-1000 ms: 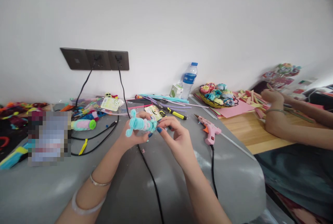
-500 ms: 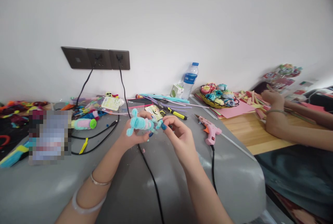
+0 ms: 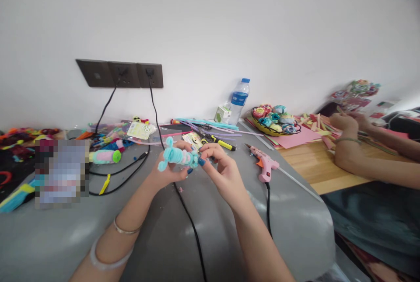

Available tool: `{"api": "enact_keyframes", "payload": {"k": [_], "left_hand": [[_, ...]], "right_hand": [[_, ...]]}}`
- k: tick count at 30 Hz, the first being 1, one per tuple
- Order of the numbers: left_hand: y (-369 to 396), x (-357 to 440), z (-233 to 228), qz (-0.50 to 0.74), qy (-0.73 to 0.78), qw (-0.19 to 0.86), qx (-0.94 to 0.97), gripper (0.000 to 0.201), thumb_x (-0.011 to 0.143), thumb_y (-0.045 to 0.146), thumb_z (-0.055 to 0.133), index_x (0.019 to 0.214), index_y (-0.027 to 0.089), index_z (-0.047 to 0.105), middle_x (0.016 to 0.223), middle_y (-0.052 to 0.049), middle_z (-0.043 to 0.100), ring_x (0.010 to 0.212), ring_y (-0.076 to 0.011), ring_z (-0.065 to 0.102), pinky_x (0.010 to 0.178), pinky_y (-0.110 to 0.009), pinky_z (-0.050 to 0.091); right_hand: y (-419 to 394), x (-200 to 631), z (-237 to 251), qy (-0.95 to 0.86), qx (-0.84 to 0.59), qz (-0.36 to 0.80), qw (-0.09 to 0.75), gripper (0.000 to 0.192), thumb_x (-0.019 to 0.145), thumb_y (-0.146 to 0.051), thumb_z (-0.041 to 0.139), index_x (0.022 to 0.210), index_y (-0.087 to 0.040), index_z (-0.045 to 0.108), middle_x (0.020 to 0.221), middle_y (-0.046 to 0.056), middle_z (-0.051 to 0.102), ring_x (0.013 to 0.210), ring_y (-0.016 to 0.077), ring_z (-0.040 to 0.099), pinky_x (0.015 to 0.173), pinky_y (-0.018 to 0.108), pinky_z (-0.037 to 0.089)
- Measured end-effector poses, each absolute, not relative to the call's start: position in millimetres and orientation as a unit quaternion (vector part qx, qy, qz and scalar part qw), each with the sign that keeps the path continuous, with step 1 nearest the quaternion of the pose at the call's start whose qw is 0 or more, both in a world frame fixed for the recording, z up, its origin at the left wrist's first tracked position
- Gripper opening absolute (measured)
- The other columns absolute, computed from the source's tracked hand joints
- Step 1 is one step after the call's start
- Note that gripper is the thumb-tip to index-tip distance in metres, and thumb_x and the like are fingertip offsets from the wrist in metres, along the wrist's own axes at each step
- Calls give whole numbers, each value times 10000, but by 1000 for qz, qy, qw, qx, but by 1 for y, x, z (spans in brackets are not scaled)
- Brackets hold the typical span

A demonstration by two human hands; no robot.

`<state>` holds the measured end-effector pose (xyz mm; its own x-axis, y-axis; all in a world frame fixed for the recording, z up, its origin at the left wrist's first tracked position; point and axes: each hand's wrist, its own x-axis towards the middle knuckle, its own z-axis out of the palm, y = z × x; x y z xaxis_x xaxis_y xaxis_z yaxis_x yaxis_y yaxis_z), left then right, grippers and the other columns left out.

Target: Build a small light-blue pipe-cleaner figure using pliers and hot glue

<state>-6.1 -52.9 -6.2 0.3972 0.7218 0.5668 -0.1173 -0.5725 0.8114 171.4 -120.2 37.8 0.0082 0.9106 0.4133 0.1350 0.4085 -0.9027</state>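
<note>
Above the grey table, my left hand (image 3: 166, 169) is wrapped round a light-blue and pink pipe-cleaner figure (image 3: 175, 155). Looped blue ends stick out at its left, and a cluster of small blue curls sits at its right end. My right hand (image 3: 221, 170) pinches those curls between thumb and fingers. Its fingertips partly hide what they grip. Behind my hands lie pliers with yellow and black handles (image 3: 223, 143). Purple and blue pipe cleaners (image 3: 210, 123) are piled behind them.
A pink glue gun (image 3: 264, 164) lies to the right, its black cable running off the front. At the back stand a water bottle (image 3: 239, 100) and a basket of paper flowers (image 3: 274, 120). Another person's arm (image 3: 367, 164) rests on the wooden table. Craft bits (image 3: 114, 142) crowd the left.
My right hand has moved slightly left, bringing the small blue curls against the right end of the figure. My left hand holds nearly still.
</note>
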Motion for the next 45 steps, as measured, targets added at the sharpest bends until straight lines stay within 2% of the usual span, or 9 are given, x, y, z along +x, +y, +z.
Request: {"api": "enact_keyframes", "payload": {"k": [5, 9, 17, 23, 29, 45], "left_hand": [[-53, -5, -6, 512, 212, 423, 717, 366, 672, 175, 676, 1034, 214, 642, 1061, -70, 629, 1004, -213, 611, 838, -332, 534], [-53, -5, -6, 522, 215, 420, 710, 375, 650, 190, 698, 1020, 207, 636, 1056, -81, 638, 1012, -235, 611, 874, -368, 539], [-54, -5, -8, 532, 217, 428, 698, 392, 646, 161, 711, 1023, 225, 624, 1066, -67, 617, 1036, -242, 595, 906, -401, 533], [-56, -5, -9, 528, 218, 450, 686, 396, 647, 173, 723, 1024, 237, 623, 1056, -63, 613, 1025, -236, 591, 878, -374, 535], [-58, -3, -5, 545, 228, 432, 682, 369, 631, 171, 713, 982, 250, 632, 1013, -50, 619, 1000, -247, 597, 874, -417, 540], [-59, -2, -2, 543, 204, 442, 684, 368, 636, 155, 721, 981, 224, 611, 994, -61, 597, 937, -219, 589, 806, -358, 549]], "right_hand": [[-121, 169, 39, -621, -431, 312, 575, 45, 837, -199, 650, 803, -225, 662, 1013, 57, 609, 1016, 215, 589, 927, 366, 434], [-123, 168, 40, -620, -432, 298, 583, 58, 824, -174, 648, 801, -225, 665, 1008, 54, 614, 1003, 210, 594, 917, 361, 435], [-124, 167, 40, -621, -444, 265, 588, 57, 833, -181, 654, 805, -227, 672, 1012, 56, 626, 996, 212, 592, 882, 356, 445], [-125, 165, 42, -625, -458, 250, 581, 59, 828, -193, 653, 793, -239, 667, 1006, 58, 635, 1008, 234, 599, 905, 388, 441], [-128, 163, 44, -628, -473, 231, 573, 68, 830, -186, 659, 798, -246, 663, 1030, 57, 638, 1032, 248, 599, 929, 417, 411], [-127, 163, 44, -643, -476, 195, 567, 75, 842, -189, 659, 812, -256, 676, 1018, 50, 631, 1020, 249, 598, 884, 406, 423]]}}
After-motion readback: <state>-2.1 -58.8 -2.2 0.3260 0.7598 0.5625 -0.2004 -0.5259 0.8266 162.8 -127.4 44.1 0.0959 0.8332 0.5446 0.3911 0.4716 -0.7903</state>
